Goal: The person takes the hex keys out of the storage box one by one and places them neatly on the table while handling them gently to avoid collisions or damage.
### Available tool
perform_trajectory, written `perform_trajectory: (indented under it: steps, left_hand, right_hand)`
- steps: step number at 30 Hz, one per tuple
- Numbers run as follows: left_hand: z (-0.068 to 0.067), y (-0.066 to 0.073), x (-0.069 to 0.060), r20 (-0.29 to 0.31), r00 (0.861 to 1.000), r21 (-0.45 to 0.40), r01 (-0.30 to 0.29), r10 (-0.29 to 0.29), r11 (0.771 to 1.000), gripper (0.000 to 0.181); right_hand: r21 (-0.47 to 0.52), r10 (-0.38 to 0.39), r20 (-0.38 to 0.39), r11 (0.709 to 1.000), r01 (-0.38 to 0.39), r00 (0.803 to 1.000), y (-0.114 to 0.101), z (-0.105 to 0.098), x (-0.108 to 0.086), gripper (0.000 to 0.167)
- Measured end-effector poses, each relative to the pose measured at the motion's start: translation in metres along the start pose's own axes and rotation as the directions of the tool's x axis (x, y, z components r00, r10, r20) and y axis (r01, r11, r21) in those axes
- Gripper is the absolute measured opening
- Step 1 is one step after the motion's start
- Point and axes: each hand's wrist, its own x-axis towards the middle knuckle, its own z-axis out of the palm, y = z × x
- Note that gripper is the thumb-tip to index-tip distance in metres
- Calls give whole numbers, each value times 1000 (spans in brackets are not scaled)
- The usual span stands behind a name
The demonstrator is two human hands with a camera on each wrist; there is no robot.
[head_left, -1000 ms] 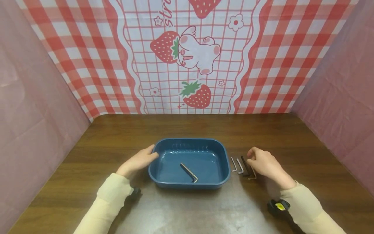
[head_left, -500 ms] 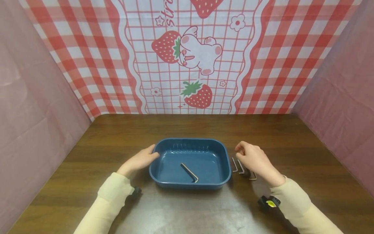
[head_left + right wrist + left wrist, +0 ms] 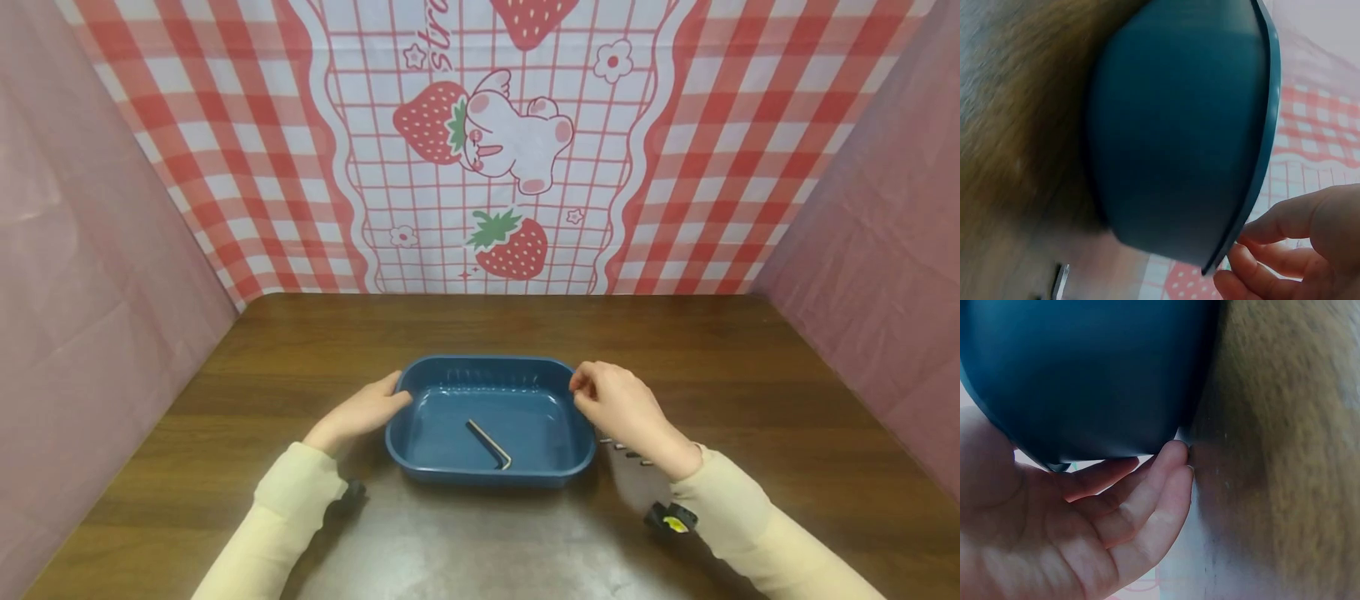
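Observation:
A deep blue tray point(image 3: 442, 417) with rounded corners stands on the table, and a brass-coloured hex key point(image 3: 491, 443) lies on its floor. My left hand point(image 3: 360, 412) grips the tray's left end, thumb over the rim and the other fingers against the outer wall point(image 3: 1116, 412). At the right end, my right hand point(image 3: 622, 408) hovers by the far corner, fingers loosely curled and nothing visible in them; its fingertips overlap the rim point(image 3: 1272, 106) in the right wrist view. Several hex keys point(image 3: 632, 455) lie in a row beneath that hand, mostly hidden, only their short ends showing.
The dark wooden table point(image 3: 330, 342) extends around the tray. Behind it hangs a red-and-white checked cloth point(image 3: 277, 167) with strawberry prints. Pink curtains point(image 3: 877, 200) stand at both sides.
My right hand has moved left from the row of hex keys to the tray's right rim, now covering most of the row. My left hand and the tray have stayed in place.

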Motion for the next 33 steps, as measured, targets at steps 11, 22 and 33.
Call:
perform_trajectory:
  steps: [11, 22, 33]
  left_hand:
    - [-1, -1, 0, -7, 1000, -5, -20, 20, 1000, 50]
    - [0, -1, 0, -5, 1000, 0, -10, 10, 1000, 48]
    - [-1, -1, -1, 1, 1000, -7, -21, 21, 1000, 50]
  right_hand:
    - [-28, -106, 43, 994, 107, 993, -23, 11, 3, 4]
    - [-3, -110, 109, 994, 111, 988, -40, 24, 3, 8]
    - [-43, -120, 209, 990, 132, 971, -54, 44, 1, 6]
